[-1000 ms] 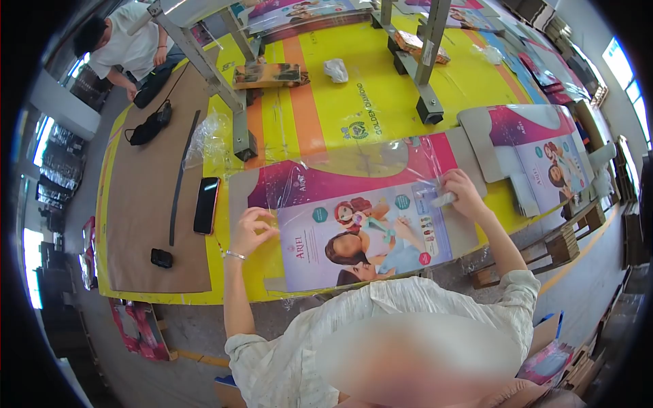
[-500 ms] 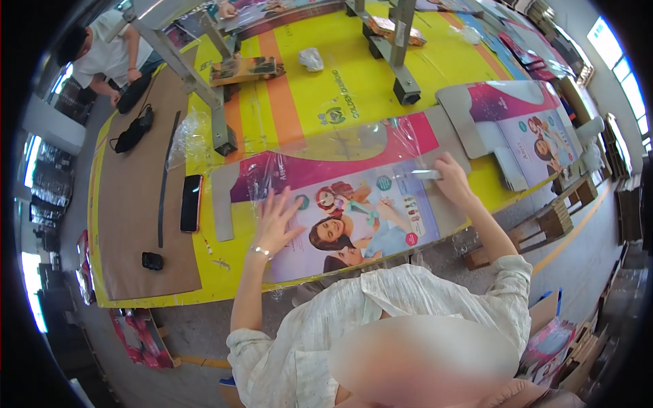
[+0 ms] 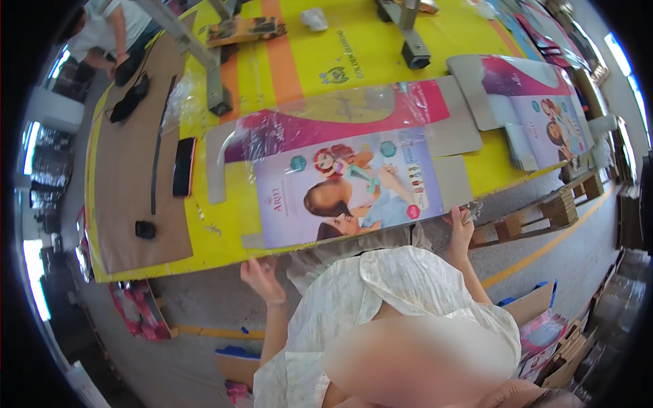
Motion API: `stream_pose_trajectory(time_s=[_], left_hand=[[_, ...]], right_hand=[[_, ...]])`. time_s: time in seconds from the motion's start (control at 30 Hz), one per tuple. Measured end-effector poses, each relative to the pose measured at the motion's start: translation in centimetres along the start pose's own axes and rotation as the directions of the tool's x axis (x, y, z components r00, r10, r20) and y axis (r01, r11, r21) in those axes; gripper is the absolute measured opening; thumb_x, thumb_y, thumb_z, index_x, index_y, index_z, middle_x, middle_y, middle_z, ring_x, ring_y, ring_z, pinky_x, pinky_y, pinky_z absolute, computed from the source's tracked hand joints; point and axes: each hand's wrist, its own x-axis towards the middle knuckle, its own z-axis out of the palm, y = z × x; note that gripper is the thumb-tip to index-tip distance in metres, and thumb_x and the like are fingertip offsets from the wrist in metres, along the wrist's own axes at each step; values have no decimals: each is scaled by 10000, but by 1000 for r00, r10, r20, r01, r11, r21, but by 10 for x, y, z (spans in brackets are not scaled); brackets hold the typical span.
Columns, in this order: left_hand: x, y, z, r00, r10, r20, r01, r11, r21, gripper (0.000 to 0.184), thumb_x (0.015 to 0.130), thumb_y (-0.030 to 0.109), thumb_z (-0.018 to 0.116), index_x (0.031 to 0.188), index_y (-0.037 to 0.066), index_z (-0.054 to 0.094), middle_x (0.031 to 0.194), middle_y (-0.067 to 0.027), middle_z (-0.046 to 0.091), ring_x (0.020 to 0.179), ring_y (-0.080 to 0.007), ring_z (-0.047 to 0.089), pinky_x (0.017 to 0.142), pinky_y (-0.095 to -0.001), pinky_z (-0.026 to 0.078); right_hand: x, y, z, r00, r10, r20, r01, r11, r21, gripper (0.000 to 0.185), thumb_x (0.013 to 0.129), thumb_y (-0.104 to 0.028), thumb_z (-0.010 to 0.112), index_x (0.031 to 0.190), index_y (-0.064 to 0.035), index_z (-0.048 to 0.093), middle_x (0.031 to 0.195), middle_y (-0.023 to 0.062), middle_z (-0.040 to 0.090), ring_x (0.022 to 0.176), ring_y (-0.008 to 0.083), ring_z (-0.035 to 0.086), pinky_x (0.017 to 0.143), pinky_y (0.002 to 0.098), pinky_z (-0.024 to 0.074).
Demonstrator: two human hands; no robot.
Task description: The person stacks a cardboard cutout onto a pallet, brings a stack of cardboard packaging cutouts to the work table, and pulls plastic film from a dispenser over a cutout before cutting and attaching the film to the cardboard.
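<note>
A printed cardboard panel (image 3: 354,190) with a doll picture lies flat at the table's front edge, a magenta cut-out part at its far side. Clear plastic film (image 3: 340,109) covers it, wrinkled and glossy. At the panel's lower left corner, just off the edge, my left hand (image 3: 264,279) has its fingers closed; what they pinch is too small to make out. My right hand (image 3: 460,230) is closed at the lower right corner, with a shiny bit of clear film at its fingertips. Translucent film also hangs below the front edge between my hands.
More printed panels (image 3: 537,115) are stacked at the right. Metal frame legs (image 3: 219,92) stand on the yellow table covering (image 3: 309,47). A phone (image 3: 183,166) and a small black box (image 3: 145,230) lie left. Another person (image 3: 112,34) works at the far left.
Both hands have moved from on top of the panel down to its front corners. The pale strip in my right hand no longer shows. The camera view has shifted.
</note>
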Motion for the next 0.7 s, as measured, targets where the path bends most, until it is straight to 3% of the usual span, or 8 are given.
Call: stream_pose_trajectory(time_s=[0.07, 0.13, 0.23, 0.3, 0.4, 0.47, 0.57, 0.7], left_hand=[[3, 0, -5, 986, -129, 108, 138, 987, -77, 290, 827, 233, 521, 995, 38, 388, 897, -86, 491, 685, -148, 514, 587, -255, 433], [2, -3, -7, 917, -350, 193, 320, 932, 170, 304, 837, 284, 498, 963, 9, 465, 701, -59, 540, 540, -110, 499, 518, -215, 415], [4, 6, -14, 770, -480, 420, 327, 863, 386, 346, 858, 314, 450, 866, -14, 560, 619, -47, 554, 494, -81, 484, 470, -185, 381], [7, 15, -16, 778, -483, 403, 254, 827, 501, 413, 866, 334, 428, 764, -25, 605, 616, -57, 568, 503, -80, 489, 468, -183, 369], [22, 35, -21, 714, -415, 563, 77, 846, 527, 430, 874, 335, 405, 747, -24, 605, 615, -73, 576, 487, -103, 484, 469, -211, 377], [41, 38, -31, 483, -413, 772, 421, 883, 208, 414, 880, 318, 384, 895, -47, 577, 749, -132, 593, 666, -172, 564, 608, -246, 442], [23, 57, 10, 577, -559, 596, 707, 706, -22, 413, 886, 289, 359, 1061, -62, 488, 975, -185, 550, 970, -256, 518, 828, -301, 419], [18, 38, 19, 584, -427, 690, 658, 748, -94, 457, 889, 304, 347, 1167, -57, 384, 1182, -202, 423, 1150, -285, 372, 961, -346, 312]], right_hand=[[-2, -2, 3, 982, 179, 67, -179, 984, -6, 211, 801, -126, 553, 648, -97, 411, 752, -16, 434, 644, 75, 453, 570, 245, 444], [-3, -6, 4, 964, 224, 140, -225, 974, -10, 214, 792, -122, 563, 645, -100, 409, 738, -19, 434, 630, 74, 458, 543, 240, 439], [-1, -12, 1, 941, 264, 211, -256, 965, -63, 223, 747, -92, 603, 637, -105, 410, 661, -31, 437, 573, 66, 461, 489, 219, 401], [3, -28, -3, 879, 379, 289, -278, 901, -334, 261, 713, -64, 621, 618, -115, 383, 582, -39, 422, 515, 62, 436, 460, 203, 358], [19, -43, -17, 800, 399, 448, -300, 913, -276, 304, 706, -31, 599, 590, -125, 333, 545, -8, 444, 479, 88, 450, 442, 201, 339], [25, -75, -11, 720, 469, 511, -436, 879, -192, 275, 736, -6, 549, 606, -116, 332, 579, 30, 485, 483, 114, 475, 425, 213, 346], [32, -77, 0, 691, 512, 510, -635, 768, 88, 230, 765, 4, 515, 645, -103, 351, 691, 72, 540, 525, 136, 513, 451, 230, 420], [15, -77, 22, 858, 399, 324, -498, 798, 339, 107, 815, -35, 473, 728, -65, 419, 1033, 223, 520, 931, 212, 536, 797, 283, 473]])
